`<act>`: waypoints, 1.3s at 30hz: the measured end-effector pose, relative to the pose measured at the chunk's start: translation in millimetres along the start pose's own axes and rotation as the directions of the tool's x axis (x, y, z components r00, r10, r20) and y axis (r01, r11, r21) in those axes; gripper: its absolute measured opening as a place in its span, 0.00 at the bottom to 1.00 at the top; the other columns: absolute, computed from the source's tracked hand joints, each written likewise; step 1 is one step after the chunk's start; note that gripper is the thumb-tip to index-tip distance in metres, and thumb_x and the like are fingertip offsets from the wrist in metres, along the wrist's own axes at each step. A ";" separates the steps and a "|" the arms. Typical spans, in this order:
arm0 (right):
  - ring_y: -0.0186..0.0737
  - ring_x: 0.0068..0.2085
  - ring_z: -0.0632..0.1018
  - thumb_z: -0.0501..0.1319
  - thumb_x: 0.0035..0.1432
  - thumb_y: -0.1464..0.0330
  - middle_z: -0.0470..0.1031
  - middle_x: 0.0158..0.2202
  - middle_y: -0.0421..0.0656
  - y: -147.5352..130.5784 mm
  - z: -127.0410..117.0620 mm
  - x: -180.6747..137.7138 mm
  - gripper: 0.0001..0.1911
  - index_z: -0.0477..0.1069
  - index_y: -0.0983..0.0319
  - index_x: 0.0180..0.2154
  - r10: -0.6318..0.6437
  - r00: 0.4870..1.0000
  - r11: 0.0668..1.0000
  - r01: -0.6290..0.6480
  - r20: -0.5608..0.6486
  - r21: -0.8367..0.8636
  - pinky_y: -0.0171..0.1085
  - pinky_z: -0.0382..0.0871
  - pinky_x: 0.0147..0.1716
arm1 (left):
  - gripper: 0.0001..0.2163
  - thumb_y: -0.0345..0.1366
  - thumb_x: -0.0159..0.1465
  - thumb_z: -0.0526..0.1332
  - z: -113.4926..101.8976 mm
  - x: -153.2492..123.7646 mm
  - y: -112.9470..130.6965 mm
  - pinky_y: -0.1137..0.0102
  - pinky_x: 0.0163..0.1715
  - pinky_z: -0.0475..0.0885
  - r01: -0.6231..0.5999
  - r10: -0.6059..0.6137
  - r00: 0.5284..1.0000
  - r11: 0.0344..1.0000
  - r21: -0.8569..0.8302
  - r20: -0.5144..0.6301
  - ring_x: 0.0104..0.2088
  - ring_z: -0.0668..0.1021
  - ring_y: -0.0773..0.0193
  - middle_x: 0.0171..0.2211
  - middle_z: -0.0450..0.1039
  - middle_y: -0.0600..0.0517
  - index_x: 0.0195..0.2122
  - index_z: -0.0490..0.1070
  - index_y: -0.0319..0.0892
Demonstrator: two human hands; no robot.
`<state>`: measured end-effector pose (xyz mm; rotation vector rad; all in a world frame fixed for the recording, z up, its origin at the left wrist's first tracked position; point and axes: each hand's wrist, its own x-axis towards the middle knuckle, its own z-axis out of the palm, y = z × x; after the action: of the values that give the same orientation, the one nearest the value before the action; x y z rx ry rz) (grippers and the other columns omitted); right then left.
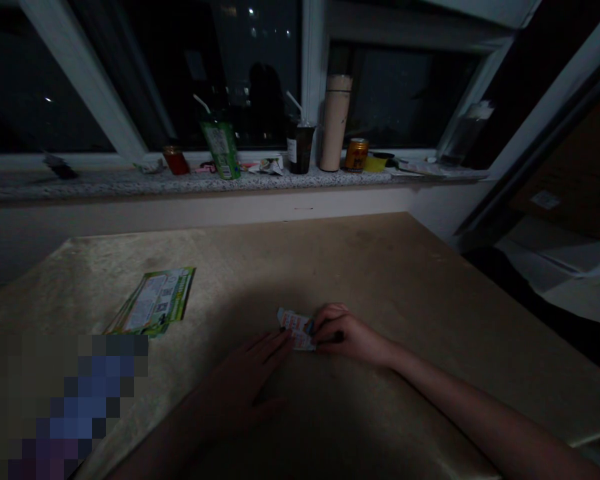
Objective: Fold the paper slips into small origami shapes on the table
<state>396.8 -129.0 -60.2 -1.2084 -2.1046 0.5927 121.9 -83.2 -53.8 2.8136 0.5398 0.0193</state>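
Tabletop (pixel 260 260) lies dim; left hand (pixel 253 370) rests flat, open, touching printed paper (pixel 299 325); right hand (pixel 347 333) curls, pinching its edge.

left hand (pixel 260 363) laid flat, palm down, fingers stretched to the printed paper (pixel 296 324), thumb spread, right hand (pixel 343 333) curled at the paper's right edge, fingers bent, bare right forearm (pixel 445 390) slanting away rightward

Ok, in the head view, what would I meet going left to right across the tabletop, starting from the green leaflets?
Green leaflets → left hand → small printed piece → right hand.
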 end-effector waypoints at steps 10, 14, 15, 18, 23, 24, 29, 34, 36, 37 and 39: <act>0.39 0.45 0.73 0.71 0.47 0.65 0.78 0.32 0.36 -0.9 -3.8 12.4 0.04 0.78 0.55 0.27 0.114 0.992 0.993 -0.114 0.049 -0.002 0.44 0.48 0.52 | 0.36 0.52 0.64 0.55 -1.1 0.5 -0.3 0.54 0.60 0.55 -0.045 0.044 0.999 0.999 -0.027 -0.028 0.64 0.56 0.48 0.67 0.47 0.47 0.68 0.39 0.48; 0.38 0.42 0.73 0.70 0.48 0.64 0.77 0.30 0.37 5.8 1.8 17.2 0.06 0.77 0.57 0.26 0.168 0.985 0.986 -0.168 0.029 0.009 0.43 0.49 0.49 | 0.36 0.52 0.64 0.55 -1.5 -0.5 -0.7 0.54 0.60 0.56 -0.041 0.040 0.999 0.998 -0.042 -0.017 0.63 0.57 0.48 0.67 0.45 0.48 0.68 0.38 0.49; 0.38 0.41 0.73 0.70 0.49 0.63 0.77 0.30 0.37 7.4 3.8 17.9 0.06 0.77 0.57 0.26 0.182 0.983 0.983 -0.182 0.011 0.002 0.43 0.49 0.49 | 0.36 0.52 0.64 0.55 -1.9 -0.6 -1.0 0.54 0.60 0.56 -0.045 0.044 0.999 0.998 -0.047 -0.015 0.63 0.57 0.48 0.67 0.45 0.48 0.68 0.38 0.49; 0.38 0.41 0.72 0.69 0.50 0.61 0.75 0.31 0.38 10.7 9.9 19.4 0.08 0.77 0.58 0.26 0.222 0.973 0.974 -0.225 -0.069 -0.040 0.42 0.50 0.47 | 0.36 0.51 0.65 0.54 -2.7 -0.9 -2.1 0.54 0.60 0.55 -0.065 0.065 0.998 0.996 -0.067 -0.009 0.64 0.56 0.49 0.68 0.43 0.49 0.68 0.36 0.49; 0.39 0.42 0.70 0.68 0.50 0.57 0.71 0.34 0.39 12.4 16.1 20.3 0.12 0.75 0.59 0.26 0.257 0.954 0.953 -0.277 -0.156 -0.126 0.41 0.51 0.45 | 0.38 0.51 0.65 0.55 -4.1 -0.7 -3.1 0.55 0.61 0.55 -0.078 0.078 0.997 0.993 -0.086 0.003 0.64 0.56 0.50 0.68 0.42 0.48 0.68 0.34 0.48; 0.39 0.42 0.70 0.67 0.51 0.57 0.71 0.34 0.39 12.8 16.8 20.3 0.13 0.75 0.59 0.26 0.255 0.954 0.951 -0.277 -0.158 -0.137 0.41 0.51 0.45 | 0.38 0.50 0.64 0.56 -4.5 -0.6 -2.7 0.56 0.61 0.56 -0.074 0.074 0.997 0.993 -0.089 0.001 0.64 0.56 0.50 0.68 0.43 0.48 0.68 0.33 0.48; 0.40 0.43 0.68 0.66 0.53 0.55 0.70 0.35 0.40 14.4 18.9 20.3 0.13 0.75 0.58 0.27 0.259 0.954 0.944 -0.283 -0.150 -0.168 0.41 0.50 0.45 | 0.37 0.49 0.64 0.56 -4.6 0.5 1.4 0.54 0.60 0.56 -0.068 0.068 0.998 0.993 -0.094 -0.002 0.64 0.56 0.48 0.68 0.43 0.48 0.68 0.35 0.50; 0.39 0.42 0.68 0.63 0.55 0.54 0.71 0.34 0.40 13.1 18.9 22.3 0.15 0.75 0.58 0.26 0.281 0.950 0.938 -0.302 -0.138 -0.168 0.42 0.50 0.45 | 0.37 0.51 0.64 0.56 -0.9 -0.6 1.4 0.54 0.60 0.56 -0.048 0.049 0.999 0.996 -0.070 0.005 0.64 0.55 0.47 0.68 0.42 0.48 0.68 0.35 0.50; 0.40 0.42 0.68 0.64 0.54 0.54 0.71 0.34 0.40 12.7 19.0 23.3 0.15 0.75 0.59 0.26 0.289 0.947 0.935 -0.311 -0.141 -0.171 0.42 0.50 0.45 | 0.37 0.51 0.64 0.56 0.5 -1.7 0.4 0.54 0.59 0.57 -0.039 0.039 0.999 0.997 -0.064 0.002 0.64 0.56 0.47 0.68 0.43 0.47 0.68 0.35 0.50; 0.40 0.42 0.68 0.64 0.54 0.54 0.71 0.34 0.40 12.7 19.3 23.6 0.16 0.74 0.59 0.25 0.290 0.946 0.934 -0.312 -0.145 -0.172 0.42 0.50 0.45 | 0.37 0.51 0.64 0.56 1.1 -2.2 0.0 0.54 0.59 0.58 -0.035 0.035 0.999 0.997 -0.062 0.002 0.63 0.57 0.47 0.67 0.43 0.47 0.68 0.35 0.50; 0.40 0.42 0.69 0.64 0.54 0.54 0.72 0.34 0.40 12.9 19.8 23.9 0.16 0.74 0.60 0.25 0.290 0.944 0.933 -0.315 -0.155 -0.175 0.42 0.50 0.46 | 0.37 0.51 0.64 0.56 1.6 -2.6 -0.1 0.54 0.59 0.58 -0.034 0.034 0.999 0.997 -0.064 0.002 0.63 0.57 0.46 0.67 0.44 0.47 0.68 0.36 0.51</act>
<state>381.2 -103.2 -75.3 -1.6594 -1.9177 0.4322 119.5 -84.4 -55.3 2.7600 0.4818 0.0381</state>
